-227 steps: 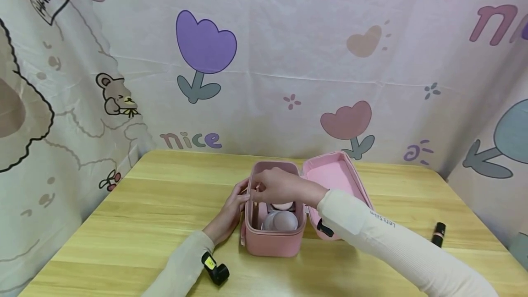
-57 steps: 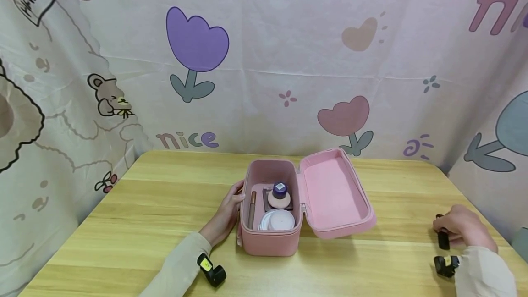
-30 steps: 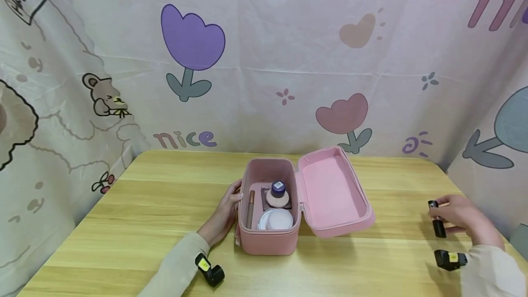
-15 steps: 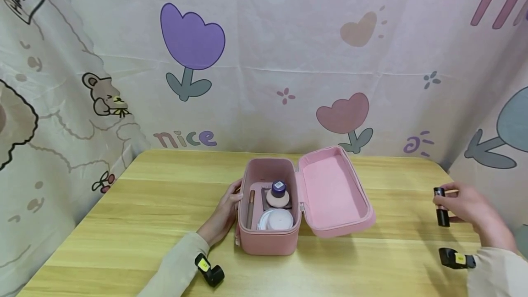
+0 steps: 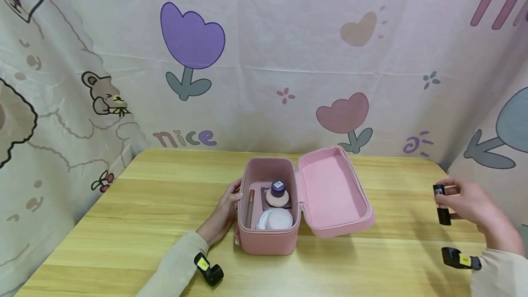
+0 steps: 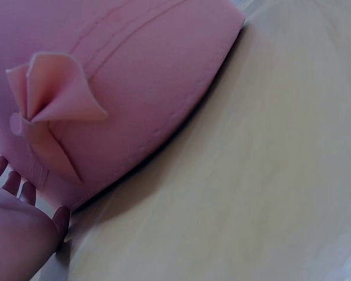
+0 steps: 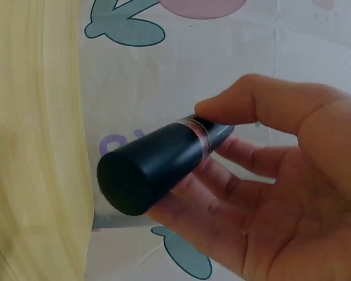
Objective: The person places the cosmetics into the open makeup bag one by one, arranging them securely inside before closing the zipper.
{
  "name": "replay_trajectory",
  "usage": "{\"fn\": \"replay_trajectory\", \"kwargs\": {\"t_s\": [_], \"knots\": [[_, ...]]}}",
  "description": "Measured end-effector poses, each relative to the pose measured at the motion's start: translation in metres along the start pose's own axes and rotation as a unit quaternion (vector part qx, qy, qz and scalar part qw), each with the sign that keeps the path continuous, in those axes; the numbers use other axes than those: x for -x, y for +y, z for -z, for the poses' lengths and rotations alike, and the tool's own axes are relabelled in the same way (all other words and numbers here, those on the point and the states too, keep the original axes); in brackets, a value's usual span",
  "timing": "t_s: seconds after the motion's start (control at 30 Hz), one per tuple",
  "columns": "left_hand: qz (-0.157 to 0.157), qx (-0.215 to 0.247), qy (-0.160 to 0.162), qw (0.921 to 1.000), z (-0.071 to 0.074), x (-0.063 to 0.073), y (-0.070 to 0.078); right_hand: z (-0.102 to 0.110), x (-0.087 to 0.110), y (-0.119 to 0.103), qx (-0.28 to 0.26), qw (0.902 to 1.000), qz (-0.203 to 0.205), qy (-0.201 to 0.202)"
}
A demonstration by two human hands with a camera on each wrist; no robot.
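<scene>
Small things are already in the pink box. The right hand pinches the black tube outside it. The left hand, fingers loose, touches the box

1 obst. btw R hand & case: lid; room above.

Head view: taken from above, faced forward and down; surface, pink case and patterned cloth framed at mid range. Left wrist view: set close, tilted, faced at the case's bow. Right wrist view: set near the black tube, rolled, surface seen along left edge. Case shared by head and left wrist; tube and cloth by head and right wrist.
</scene>
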State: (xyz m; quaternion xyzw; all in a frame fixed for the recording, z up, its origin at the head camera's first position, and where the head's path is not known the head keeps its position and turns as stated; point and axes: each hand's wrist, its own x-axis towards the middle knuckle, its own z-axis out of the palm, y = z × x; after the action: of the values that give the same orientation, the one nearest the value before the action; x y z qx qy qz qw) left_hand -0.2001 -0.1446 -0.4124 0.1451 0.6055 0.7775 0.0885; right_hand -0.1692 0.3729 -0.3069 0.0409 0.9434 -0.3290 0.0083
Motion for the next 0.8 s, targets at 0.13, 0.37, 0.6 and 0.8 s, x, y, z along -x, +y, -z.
{"fn": "replay_trajectory", "kwargs": {"t_s": [0.13,0.37,0.6,0.8], "knots": [[0.003,-0.002,-0.003,1.0,0.0,0.001,0.001,-0.002,0.003,-0.003,0.008,0.999,0.042,-0.01],[0.003,-0.003,-0.005,1.0,0.0,-0.001,0.001,-0.01,0.005,-0.016,-0.027,0.9945,0.1,-0.015],[0.004,-0.003,-0.004,1.0,-0.001,-0.001,0.001,-0.007,0.009,-0.018,-0.142,0.9787,0.147,-0.016],[0.006,-0.003,-0.001,1.0,0.0,0.0,0.001,-0.007,0.011,-0.022,-0.205,0.962,0.179,-0.018]]}}
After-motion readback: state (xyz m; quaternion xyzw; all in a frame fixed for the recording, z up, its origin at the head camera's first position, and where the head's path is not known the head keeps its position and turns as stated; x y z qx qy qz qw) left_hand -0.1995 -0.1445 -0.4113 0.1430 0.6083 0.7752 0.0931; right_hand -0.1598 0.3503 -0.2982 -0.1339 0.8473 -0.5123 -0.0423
